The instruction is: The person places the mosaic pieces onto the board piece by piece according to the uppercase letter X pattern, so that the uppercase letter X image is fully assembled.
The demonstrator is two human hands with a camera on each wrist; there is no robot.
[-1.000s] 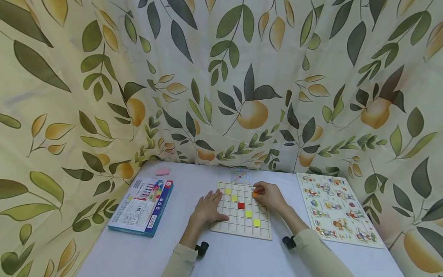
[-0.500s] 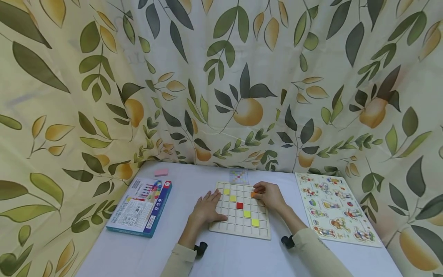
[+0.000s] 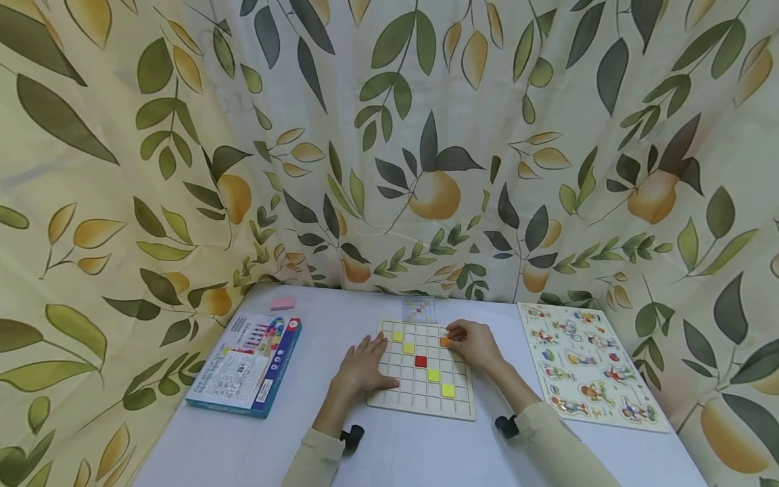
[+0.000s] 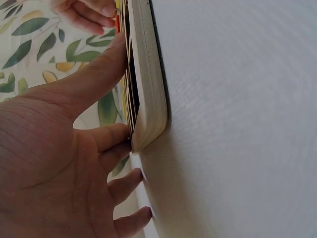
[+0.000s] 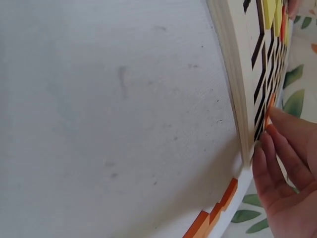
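Note:
A pale wooden grid board (image 3: 420, 404) lies flat on the table in front of me. Yellow tiles (image 3: 433, 375) and one red tile (image 3: 421, 362) form a diagonal line across its squares. At the upper right of the grid, my right hand (image 3: 477, 345) pinches an orange tile (image 5: 269, 112) between thumb and finger, low over the squares. Whether that tile sits inside a square is hard to see. My left hand (image 3: 362, 366) rests on the board's left side with fingers spread; its thumb lies over the grid and other fingertips reach past the corner.
Behind the board lies a small pattern card (image 3: 419, 310). A flat box (image 3: 243, 363) and a pink block (image 3: 282, 303) are on the left. On the right is a picture puzzle board (image 3: 593, 365). Several orange tiles (image 5: 213, 218) lie on the table near the right hand.
The head view has shifted slightly. Both hands keep nearly the same places, the right one still pinching the orange tile at the upper right of the grid.

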